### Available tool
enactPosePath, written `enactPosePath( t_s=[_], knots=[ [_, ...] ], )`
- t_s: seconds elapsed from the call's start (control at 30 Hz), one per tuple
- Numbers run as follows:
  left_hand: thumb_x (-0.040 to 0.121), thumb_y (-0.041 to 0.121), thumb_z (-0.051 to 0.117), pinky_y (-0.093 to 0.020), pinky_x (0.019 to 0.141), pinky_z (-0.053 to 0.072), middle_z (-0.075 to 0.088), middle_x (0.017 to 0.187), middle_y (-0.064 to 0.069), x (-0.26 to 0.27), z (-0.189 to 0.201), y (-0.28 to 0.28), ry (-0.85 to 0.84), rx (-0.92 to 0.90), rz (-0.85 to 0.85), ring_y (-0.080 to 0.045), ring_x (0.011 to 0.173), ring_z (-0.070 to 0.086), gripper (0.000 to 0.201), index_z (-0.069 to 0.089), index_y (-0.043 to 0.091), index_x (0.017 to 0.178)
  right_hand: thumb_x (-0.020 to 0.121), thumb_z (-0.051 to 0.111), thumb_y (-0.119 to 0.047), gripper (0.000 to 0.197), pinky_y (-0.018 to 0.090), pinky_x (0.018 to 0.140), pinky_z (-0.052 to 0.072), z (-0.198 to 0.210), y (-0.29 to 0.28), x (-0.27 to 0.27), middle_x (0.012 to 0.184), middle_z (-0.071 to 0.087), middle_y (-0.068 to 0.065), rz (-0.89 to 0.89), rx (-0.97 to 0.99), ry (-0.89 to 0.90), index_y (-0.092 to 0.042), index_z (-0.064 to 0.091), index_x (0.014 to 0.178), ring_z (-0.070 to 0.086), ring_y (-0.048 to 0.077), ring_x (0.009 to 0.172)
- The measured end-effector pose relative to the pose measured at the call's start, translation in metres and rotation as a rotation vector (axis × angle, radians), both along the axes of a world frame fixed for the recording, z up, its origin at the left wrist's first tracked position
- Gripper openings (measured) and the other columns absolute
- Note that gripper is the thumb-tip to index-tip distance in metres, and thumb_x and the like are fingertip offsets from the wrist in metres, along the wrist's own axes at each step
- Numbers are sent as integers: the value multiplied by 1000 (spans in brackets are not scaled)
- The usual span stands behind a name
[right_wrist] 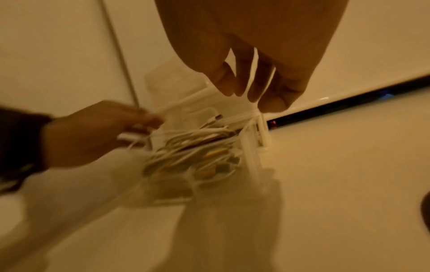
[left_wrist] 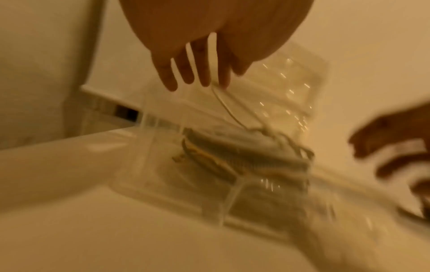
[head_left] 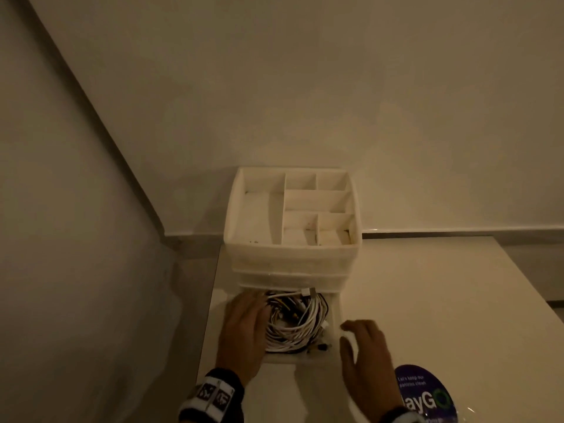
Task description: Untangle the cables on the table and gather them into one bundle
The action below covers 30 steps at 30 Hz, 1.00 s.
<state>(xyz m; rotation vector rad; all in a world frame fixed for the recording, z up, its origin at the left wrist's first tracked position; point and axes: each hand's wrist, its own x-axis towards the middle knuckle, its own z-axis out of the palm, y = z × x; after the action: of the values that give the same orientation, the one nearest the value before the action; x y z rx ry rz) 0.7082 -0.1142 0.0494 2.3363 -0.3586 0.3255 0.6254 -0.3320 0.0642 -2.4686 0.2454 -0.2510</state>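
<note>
Head view shows your table (head_left: 427, 300) set in a room corner, with a clear plastic drawer organiser (head_left: 293, 254) at its back left, the divided top tray bare. Its bottom drawer (head_left: 335, 312) is pulled out toward you, and the tangled white, black and yellow cables (head_left: 297, 323) lie coiled inside it. Your left hand (head_left: 244, 334) reaches into the drawer's left side, fingers straight and slightly spread over the coil; whether they grip a strand, you cannot tell. Your right hand (head_left: 366, 358) rests spread and relaxed just beside the drawer's right wall, near a round purple sticker (head_left: 427, 395).
</note>
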Motion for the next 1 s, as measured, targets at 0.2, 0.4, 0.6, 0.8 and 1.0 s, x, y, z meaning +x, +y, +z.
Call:
enactPosePath(
  t_s=[0.2, 0.4, 0.6, 0.8, 1.0],
  knots=[
    [87, 27, 71, -46, 85, 53, 59, 116, -9, 42, 3, 38, 479, -427, 293, -26, 100, 60, 19, 61, 37, 100, 91, 60, -39, 54, 45, 75, 57, 5, -26, 59, 133, 47, 7, -275, 461, 318, -18, 42, 137, 59, 26, 102],
    [67, 45, 85, -32, 87, 51, 60, 122, 5, 54, 7, 25, 795, -589, 58, -12, 110, 60, 71, 48, 33, 127, 58, 77, -69, 120, 51, 88, 51, -1, -9, 97, 153, 27, 8, -321, 688, 515, -21, 19, 151, 40, 35, 133],
    [50, 43, 94, -48, 106, 43, 36, 146, -7, 59, -15, 18, 736, -461, 111, -26, 132, 43, 118, 26, 24, 144, 57, 84, -57, 107, 51, 106, 41, -10, 10, 104, 137, 40, 13, -376, 598, 453, -16, 31, 141, 43, 36, 127],
    [53, 54, 87, -37, 93, 49, 44, 137, -11, 69, -29, 20, 754, -462, 147, -24, 118, 53, 103, 27, 32, 134, 27, 76, -74, 128, 53, 102, 44, -19, 15, 107, 133, 47, 11, -405, 633, 429, -22, 32, 135, 49, 36, 122],
    [44, 69, 79, -48, 103, 44, 36, 135, -1, 66, -34, 16, 732, -402, 190, -25, 123, 47, 107, 27, 37, 132, 39, 78, -67, 118, 55, 105, 40, -19, 13, 110, 137, 40, 12, -429, 626, 474, -24, 27, 137, 42, 39, 126]
  ],
)
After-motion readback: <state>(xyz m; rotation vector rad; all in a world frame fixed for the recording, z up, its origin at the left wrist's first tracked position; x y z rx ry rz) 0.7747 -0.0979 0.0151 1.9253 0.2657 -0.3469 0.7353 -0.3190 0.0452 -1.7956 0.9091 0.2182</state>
